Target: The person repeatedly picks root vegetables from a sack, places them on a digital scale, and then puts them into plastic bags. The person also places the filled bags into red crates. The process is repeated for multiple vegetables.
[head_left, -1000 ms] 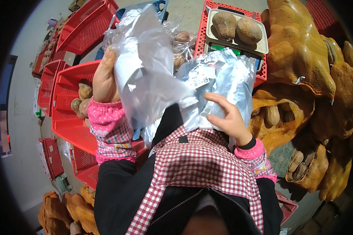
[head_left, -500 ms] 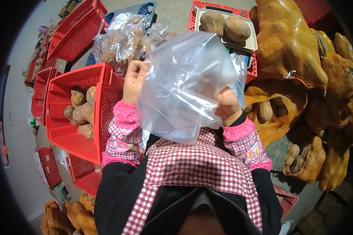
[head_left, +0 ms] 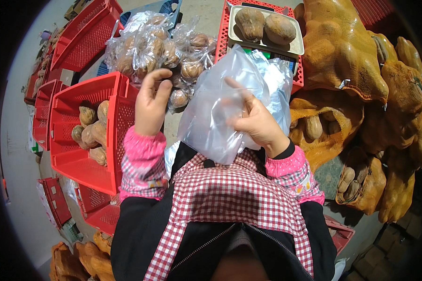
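Observation:
My left hand (head_left: 151,103) is raised left of a clear plastic bag (head_left: 211,126), its thumb and index finger curved apart with nothing between them. My right hand (head_left: 260,122) is at the bag, thumb and index finger spread against or inside the thin film. Whether its other fingers grip the film is hidden. The bag hangs crumpled in front of my checked apron (head_left: 225,194). Behind it lies a stack of shiny plastic bags (head_left: 276,79). Beyond, two tan squashes (head_left: 265,27) sit on the scale's white tray (head_left: 297,44).
Wrapped squashes (head_left: 150,51) are heaped ahead to the left. A red crate (head_left: 75,161) at the left holds several bare squashes (head_left: 91,133). Full orange mesh sacks (head_left: 344,51) crowd the right side; an opened sack (head_left: 333,145) shows squashes inside. The scale stands on a red crate (head_left: 222,35).
My left hand has let go of the bag and moved slightly left. My right hand has turned and spread its fingers at the film. The bag has narrowed and sunk, uncovering more wrapped squashes.

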`<state>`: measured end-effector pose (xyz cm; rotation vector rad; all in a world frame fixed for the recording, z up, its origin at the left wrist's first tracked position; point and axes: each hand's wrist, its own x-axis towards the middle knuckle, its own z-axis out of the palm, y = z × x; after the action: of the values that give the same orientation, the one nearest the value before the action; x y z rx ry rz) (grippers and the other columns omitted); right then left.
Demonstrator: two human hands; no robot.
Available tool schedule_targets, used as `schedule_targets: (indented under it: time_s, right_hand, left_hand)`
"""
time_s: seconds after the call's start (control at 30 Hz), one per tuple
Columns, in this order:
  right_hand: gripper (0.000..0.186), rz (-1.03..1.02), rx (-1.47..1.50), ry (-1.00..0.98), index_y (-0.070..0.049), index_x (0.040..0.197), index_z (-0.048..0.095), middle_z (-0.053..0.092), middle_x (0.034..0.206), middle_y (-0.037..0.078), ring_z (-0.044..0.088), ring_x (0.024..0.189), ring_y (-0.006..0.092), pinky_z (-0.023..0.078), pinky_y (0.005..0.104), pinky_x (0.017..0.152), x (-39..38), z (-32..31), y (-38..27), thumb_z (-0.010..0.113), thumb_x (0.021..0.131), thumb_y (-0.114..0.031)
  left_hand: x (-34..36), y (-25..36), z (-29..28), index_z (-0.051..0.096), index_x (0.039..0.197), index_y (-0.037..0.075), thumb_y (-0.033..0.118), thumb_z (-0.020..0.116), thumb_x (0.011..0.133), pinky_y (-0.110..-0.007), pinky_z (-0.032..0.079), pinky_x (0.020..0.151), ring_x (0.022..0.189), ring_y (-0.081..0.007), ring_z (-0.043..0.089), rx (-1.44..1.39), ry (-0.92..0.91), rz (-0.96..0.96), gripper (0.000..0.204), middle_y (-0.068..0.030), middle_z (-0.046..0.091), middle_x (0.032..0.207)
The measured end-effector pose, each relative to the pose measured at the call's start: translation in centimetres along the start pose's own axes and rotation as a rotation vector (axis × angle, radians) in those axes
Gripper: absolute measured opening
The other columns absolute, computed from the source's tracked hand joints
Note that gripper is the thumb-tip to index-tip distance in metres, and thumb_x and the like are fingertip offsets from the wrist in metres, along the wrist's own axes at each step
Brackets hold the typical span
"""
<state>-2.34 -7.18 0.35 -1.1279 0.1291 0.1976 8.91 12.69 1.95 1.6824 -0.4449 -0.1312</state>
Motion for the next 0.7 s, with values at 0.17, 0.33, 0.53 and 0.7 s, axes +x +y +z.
schedule_targets:
  time_s: [0.17, 0.33, 0.53, 0.7]
  right_hand:
    - [0.070, -0.305, -0.570, 0.046, -0.009, 0.135, 0.042, 0.054, 0.117, 0.011, 0.057, 0.094, 0.0129, 0.046, 0.0213, 0.067, 0.0, 1.3, 0.4, 0.048, 0.068, 0.011]
    - [0.047, -0.498, -1.173, 0.304, -0.007, 0.109, 0.063, 0.063, 0.107, 0.012, 0.064, 0.084, 0.0241, 0.051, 0.0305, 0.071, -0.9, -0.5, 1.4, 0.048, 0.068, 0.011]
    - [0.021, -0.387, -1.550, 0.297, -0.006, 0.091, 0.064, 0.063, 0.093, 0.008, 0.063, 0.071, 0.0295, 0.051, 0.0372, 0.061, -2.1, -3.1, 4.5, 0.051, 0.076, -0.001]
    - [0.020, -0.023, -1.600, -0.123, -0.006, 0.094, 0.061, 0.062, 0.099, 0.010, 0.062, 0.077, 0.0318, 0.050, 0.0391, 0.066, -3.0, -1.8, 6.5, 0.054, 0.075, -0.005]
  left_hand:
    - [-1.3, 1.6, 3.6, 0.051, 0.116, 0.004, 0.015, 0.070, 0.070, -0.029, 0.047, 0.065, 0.074, -0.0180, 0.055, 0.676, -0.203, 0.312, 0.051, -0.0067, 0.059, 0.098]
    - [0.3, -5.4, -0.4, 0.061, 0.094, 0.002, 0.008, 0.057, 0.088, -0.026, 0.046, 0.061, 0.071, -0.0115, 0.056, -0.189, -0.019, -0.099, 0.010, 0.0015, 0.061, 0.079]
    - [2.5, -3.8, -9.0, 0.053, 0.116, -0.001, 0.011, 0.045, 0.094, -0.033, 0.054, 0.079, 0.092, -0.0203, 0.061, -0.853, 0.407, -0.196, 0.026, -0.0104, 0.060, 0.106]
    - [2.9, 0.0, -11.1, 0.048, 0.122, 0.000, 0.013, 0.039, 0.096, -0.039, 0.049, 0.089, 0.105, -0.0239, 0.057, -0.463, 0.483, -0.027, 0.031, -0.0134, 0.057, 0.117]
